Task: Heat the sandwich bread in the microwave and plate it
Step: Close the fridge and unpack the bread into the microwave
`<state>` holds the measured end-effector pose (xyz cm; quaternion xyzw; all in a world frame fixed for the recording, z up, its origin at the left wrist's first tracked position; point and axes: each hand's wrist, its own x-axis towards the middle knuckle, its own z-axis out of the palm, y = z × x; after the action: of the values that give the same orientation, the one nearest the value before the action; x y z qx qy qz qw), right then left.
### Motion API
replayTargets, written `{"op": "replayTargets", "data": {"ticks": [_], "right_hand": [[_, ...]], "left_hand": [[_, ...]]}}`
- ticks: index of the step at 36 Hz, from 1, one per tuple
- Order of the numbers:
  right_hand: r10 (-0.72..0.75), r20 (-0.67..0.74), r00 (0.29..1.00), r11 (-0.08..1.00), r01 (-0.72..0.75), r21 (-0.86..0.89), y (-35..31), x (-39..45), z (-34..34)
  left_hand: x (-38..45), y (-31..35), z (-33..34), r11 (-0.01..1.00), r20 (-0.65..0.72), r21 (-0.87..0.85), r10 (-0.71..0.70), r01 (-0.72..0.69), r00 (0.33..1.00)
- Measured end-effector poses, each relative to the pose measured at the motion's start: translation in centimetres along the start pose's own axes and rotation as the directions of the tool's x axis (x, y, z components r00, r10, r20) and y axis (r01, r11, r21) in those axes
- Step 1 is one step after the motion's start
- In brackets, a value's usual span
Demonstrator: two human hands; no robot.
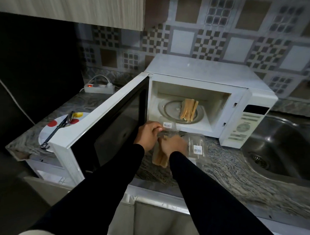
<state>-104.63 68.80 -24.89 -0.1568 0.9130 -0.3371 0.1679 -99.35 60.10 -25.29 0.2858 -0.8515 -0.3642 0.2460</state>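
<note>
In front of the open microwave (201, 101), both hands work a clear bread packet (165, 134): the left hand (148, 135) pinches its top, the right hand (172, 146) grips the slices (160, 160). Other slices (188, 110) already stand on the turntable at 12 o'clock. Peeling the wrap gently and supporting the bread underneath should avoid tearing it.

White microwave (203, 73), black door glass (117, 126); tan bread (188, 109); my black sleeves (209, 201); white plate (43, 135) with red dots; grey-veined marbled counter (237, 173); grey-brown checkered wall tiles (227, 31).
</note>
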Motion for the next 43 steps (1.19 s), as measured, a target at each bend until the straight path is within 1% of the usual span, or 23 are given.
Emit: {"op": "replayTargets", "data": {"ticks": [8, 15, 18, 24, 28, 30, 32, 34, 36, 39, 41, 43], "right_hand": [[-0.038, -0.025, 0.999, 0.999, 0.038, -0.001, 0.1, -1.4, -3.2], [-0.067, -0.120, 0.990, 0.996, 0.059, -0.072, 0.2, -3.3, -7.2], [-0.059, -0.148, 0.987, 0.998, 0.053, -0.043, 0.1, -3.7, -8.8], [-0.048, -0.237, 0.970, 0.999, 0.050, -0.001, -0.1, -3.7, -11.4], [-0.067, -0.288, 0.955, 0.996, 0.079, 0.031, -0.4, -3.4, -12.0], [-0.063, -0.295, 0.953, 0.995, 0.083, 0.057, -0.6, -3.2, -12.0], [-0.058, -0.296, 0.953, 0.993, 0.085, 0.081, -0.8, -2.7, -11.9], [-0.061, -0.296, 0.953, 0.993, 0.088, 0.080, -1.1, -2.1, -11.7], [-0.065, -0.292, 0.954, 0.994, 0.089, 0.070, -1.3, -1.2, -11.4], [-0.077, -0.287, 0.955, 0.993, 0.100, 0.069, -1.7, 0.2, -11.1], [-0.088, -0.277, 0.957, 0.991, 0.112, 0.070, -2.1, 1.4, -10.8], [-0.098, -0.268, 0.958, 0.989, 0.123, 0.077, -2.5, 2.5, -10.4]], "left_hand": [[-0.3, -0.1, -0.3, 0.999, -0.017, 0.018, -0.027, 0.027, 0.999], [-0.8, 0.1, -0.8, 0.998, 0.001, 0.031, -0.058, 0.058, 0.998], [-1.0, 0.0, -1.0, 0.997, 0.002, 0.019, -0.074, 0.074, 0.997], [-1.7, -0.5, -0.8, 0.997, 0.060, -0.011, -0.076, 0.077, 0.995], [-2.3, -0.9, -0.7, 0.999, 0.061, 0.018, -0.032, 0.031, 0.998], [-2.7, -1.0, -0.8, 0.999, 0.034, 0.031, -0.021, 0.020, 0.999], [-3.1, -1.2, -0.8, 0.999, 0.012, 0.014, -0.051, 0.051, 0.999], [-3.2, -1.6, -0.6, 0.994, 0.026, 0.000, -0.112, 0.112, 0.993], [-3.2, -2.2, -0.3, 0.986, 0.093, 0.013, -0.166, 0.166, 0.982], [-3.2, -2.6, 0.0, 0.970, 0.239, 0.060, -0.244, 0.237, 0.940], [-3.0, -2.8, 0.5, 0.954, 0.277, 0.079, -0.301, 0.290, 0.913], [-2.6, -3.1, 1.0, 0.939, 0.293, 0.055, -0.341, 0.340, 0.893]]}}
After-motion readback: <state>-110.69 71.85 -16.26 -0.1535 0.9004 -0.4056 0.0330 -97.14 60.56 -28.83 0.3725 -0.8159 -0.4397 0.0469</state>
